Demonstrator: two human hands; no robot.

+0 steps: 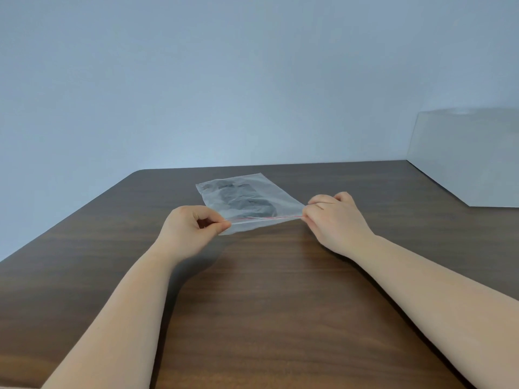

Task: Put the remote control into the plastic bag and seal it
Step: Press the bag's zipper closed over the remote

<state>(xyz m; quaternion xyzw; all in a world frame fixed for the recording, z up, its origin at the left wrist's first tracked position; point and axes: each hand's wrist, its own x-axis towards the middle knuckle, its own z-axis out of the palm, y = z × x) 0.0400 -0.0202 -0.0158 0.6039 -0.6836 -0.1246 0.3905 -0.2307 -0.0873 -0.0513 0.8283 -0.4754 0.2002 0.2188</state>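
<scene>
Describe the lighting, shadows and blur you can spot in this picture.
Head view: soft, even light; a faint shadow on the table beneath the left hand; the remote control is hazy through the plastic bag; wide-angle bending at the edges.

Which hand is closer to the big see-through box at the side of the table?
Right. The right hand pinches the plastic bag on the side toward the clear box; the left hand pinches the bag's far end.

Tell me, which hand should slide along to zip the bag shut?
Probably the right hand: it pinches the end of the red zip line, while the left hand pinches the plastic bag's other corner, steadying it.
</scene>
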